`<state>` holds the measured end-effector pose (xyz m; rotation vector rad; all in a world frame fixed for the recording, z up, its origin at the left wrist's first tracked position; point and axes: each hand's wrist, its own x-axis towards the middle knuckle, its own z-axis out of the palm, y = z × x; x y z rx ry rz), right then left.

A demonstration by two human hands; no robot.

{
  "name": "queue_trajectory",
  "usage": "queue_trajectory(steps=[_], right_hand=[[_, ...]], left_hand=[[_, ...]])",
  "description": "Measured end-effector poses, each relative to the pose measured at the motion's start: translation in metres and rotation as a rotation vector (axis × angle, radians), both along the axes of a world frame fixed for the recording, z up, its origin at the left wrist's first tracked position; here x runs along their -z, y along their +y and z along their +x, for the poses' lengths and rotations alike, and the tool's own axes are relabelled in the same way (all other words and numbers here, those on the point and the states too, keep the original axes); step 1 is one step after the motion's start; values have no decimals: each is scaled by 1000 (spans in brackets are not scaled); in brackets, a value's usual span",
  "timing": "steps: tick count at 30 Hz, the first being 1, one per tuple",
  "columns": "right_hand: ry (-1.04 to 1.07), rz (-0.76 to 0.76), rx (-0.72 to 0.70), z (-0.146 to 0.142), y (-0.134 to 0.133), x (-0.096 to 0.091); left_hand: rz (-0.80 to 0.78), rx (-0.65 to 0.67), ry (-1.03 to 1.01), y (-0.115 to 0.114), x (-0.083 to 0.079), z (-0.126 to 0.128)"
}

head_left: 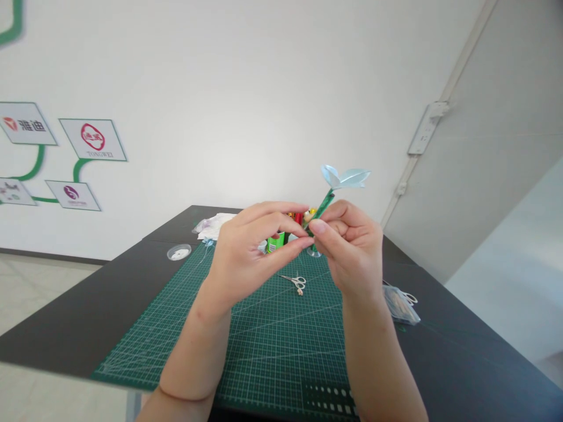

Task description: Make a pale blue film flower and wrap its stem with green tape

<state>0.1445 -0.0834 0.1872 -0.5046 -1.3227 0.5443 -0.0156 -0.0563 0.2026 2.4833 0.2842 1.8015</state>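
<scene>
In front of me is an artificial flower with pale blue, glossy petals (352, 177) on a green-wrapped stem (324, 204), tilted up to the right. My right hand (354, 249) is closed around the stem, thumb toward me. My left hand (248, 249) comes in from the other side with thumb and fingertips pinched at the lower part of the stem; the exact contact is partly hidden by the fingers. Below the hands, small white-handled scissors (299, 281) lie on the green cutting mat (281, 334).
Behind my hands stand a bright green container (275, 242) and other colourful items, partly covered. To the left are a clear round dish (179, 252), a small blue flower (208, 241) and a white sheet (215, 225). A plastic pouch (401, 306) lies right on the black table (457, 334).
</scene>
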Motion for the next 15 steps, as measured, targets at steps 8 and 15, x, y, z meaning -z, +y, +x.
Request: queue_trajectory(steps=[8, 15], right_hand=[[31, -13, -3, -1, -2, 1], [101, -21, -64, -4, -3, -3]], left_hand=[[-29, 49, -12, -2, 1, 5], [-97, 37, -45, -6, 2, 10]])
